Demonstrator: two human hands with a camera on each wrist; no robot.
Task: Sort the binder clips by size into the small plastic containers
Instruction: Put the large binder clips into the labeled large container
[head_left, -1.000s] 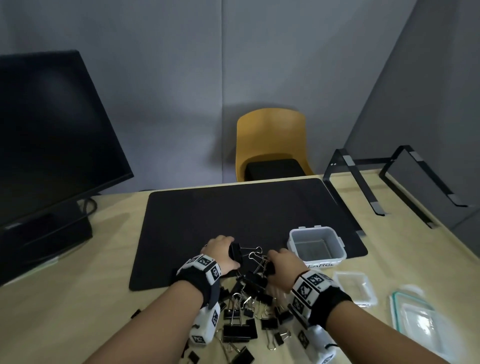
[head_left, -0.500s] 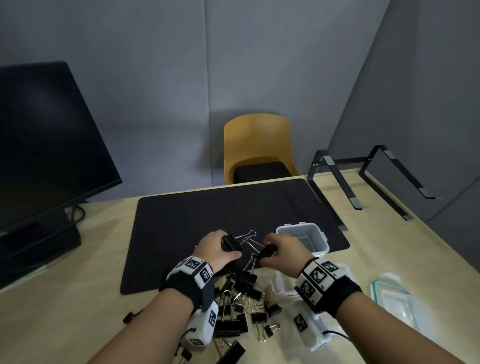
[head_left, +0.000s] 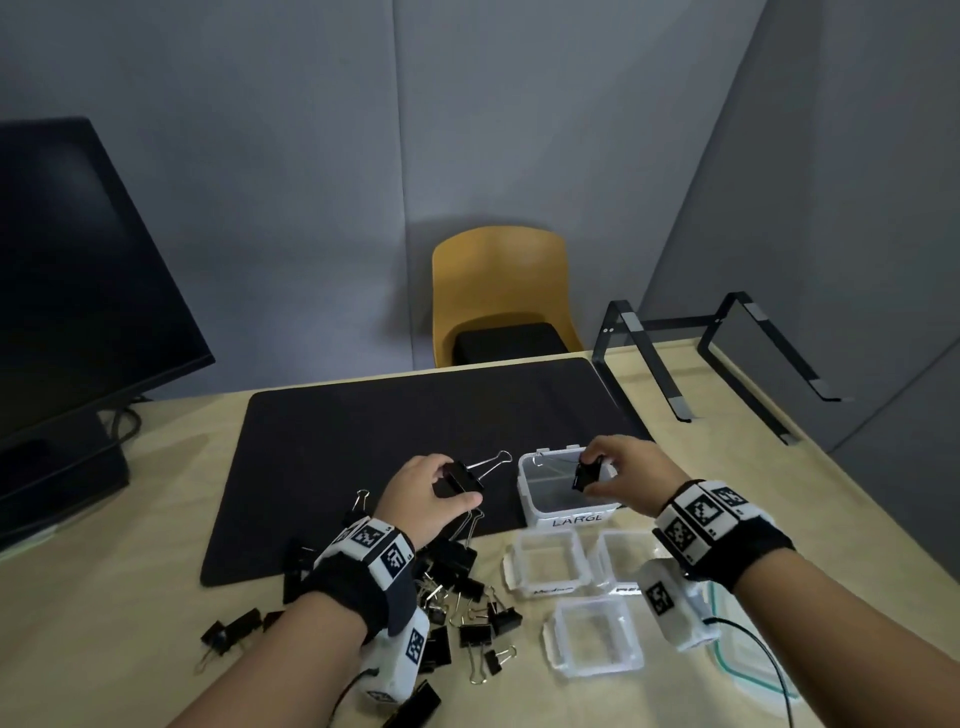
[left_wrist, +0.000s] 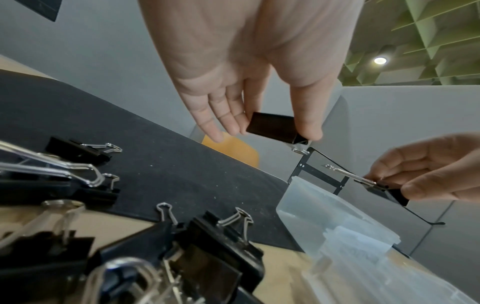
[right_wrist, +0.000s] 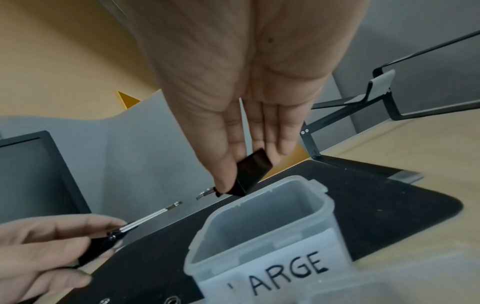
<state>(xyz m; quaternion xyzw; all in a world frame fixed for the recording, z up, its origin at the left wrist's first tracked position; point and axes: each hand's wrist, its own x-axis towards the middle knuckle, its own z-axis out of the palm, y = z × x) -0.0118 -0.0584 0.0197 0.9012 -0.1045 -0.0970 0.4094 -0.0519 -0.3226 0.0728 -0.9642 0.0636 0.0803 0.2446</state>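
My left hand (head_left: 431, 493) pinches a large black binder clip (head_left: 464, 477) between thumb and fingers above the black mat (head_left: 363, 447), its wire handles pointing right; the same clip (left_wrist: 272, 127) shows in the left wrist view. My right hand (head_left: 623, 480) pinches another large black clip (head_left: 586, 475) over the open clear container labelled LARGE (head_left: 582, 518); the clip (right_wrist: 250, 171) hangs just above the container's rim (right_wrist: 262, 197). A pile of black binder clips (head_left: 457, 603) of mixed sizes lies on the wooden table near my left wrist.
Three smaller clear containers (head_left: 548, 564) (head_left: 621, 558) (head_left: 595, 636) stand in front of the LARGE one. A glass lid (head_left: 748, 660) lies at the right edge. A dark monitor (head_left: 78, 291) stands left, a black metal stand (head_left: 701, 358) back right, a yellow chair (head_left: 501, 291) behind the table.
Both hands rose from the pile, each with a large clip. My right hand moved right, over the LARGE container; the left followed a little way to the right.
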